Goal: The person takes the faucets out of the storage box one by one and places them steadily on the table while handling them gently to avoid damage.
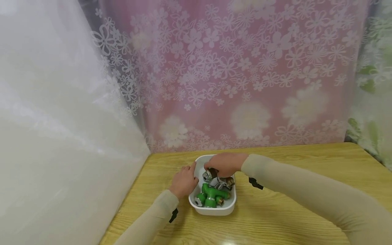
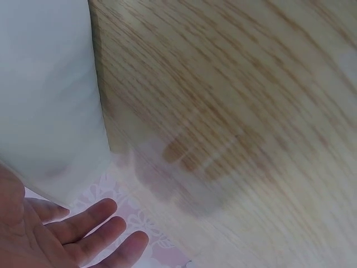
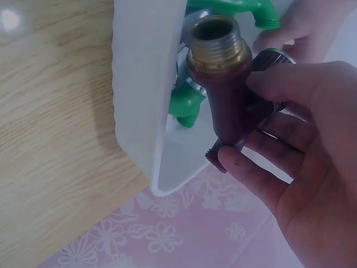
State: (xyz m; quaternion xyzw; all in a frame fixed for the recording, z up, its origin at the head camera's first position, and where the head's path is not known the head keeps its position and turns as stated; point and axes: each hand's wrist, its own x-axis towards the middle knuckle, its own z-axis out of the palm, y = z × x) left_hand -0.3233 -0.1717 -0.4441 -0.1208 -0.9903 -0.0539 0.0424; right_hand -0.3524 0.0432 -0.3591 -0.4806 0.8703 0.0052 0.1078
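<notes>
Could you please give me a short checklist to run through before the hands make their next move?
1. Right hand holds the dark red tap between thumb and fingers: ok.
2. Left hand at the left side of the white tub: ok.
3. Tub standing upright on the table: ok.
4. Green taps inside the tub: ok.
5. Dark red tap clear of the silver tap: cannot tell; the right hand partly hides them.
</notes>
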